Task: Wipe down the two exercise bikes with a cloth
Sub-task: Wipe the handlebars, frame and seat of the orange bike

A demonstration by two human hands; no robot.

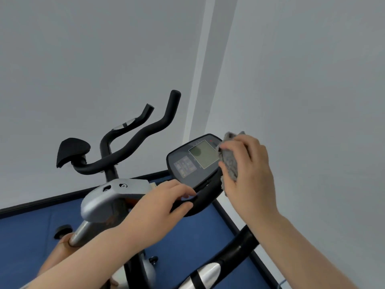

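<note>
- Both hands are working at the near bike: right hand (248,174) fingers are curling round a fuzzy grey cloth (230,161), pressing it against the dark oval console's (193,161) right edge.
- Left hand (164,203) fingers are gripping the black handlebar (200,205) below.
- Beyond is standing a second bike's black curved handlebar (145,130).

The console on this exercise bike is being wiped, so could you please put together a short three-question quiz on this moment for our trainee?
1. True or false: the right hand presses a grey cloth against the right edge of the console.
2. What does the left hand grip? A) the black saddle B) the black handlebar below the console C) the cloth
3. Fill in: the floor mat under the bike is ____ in colour.

Key: 1 true; 2 B, it grips the black handlebar; 3 blue.
</note>
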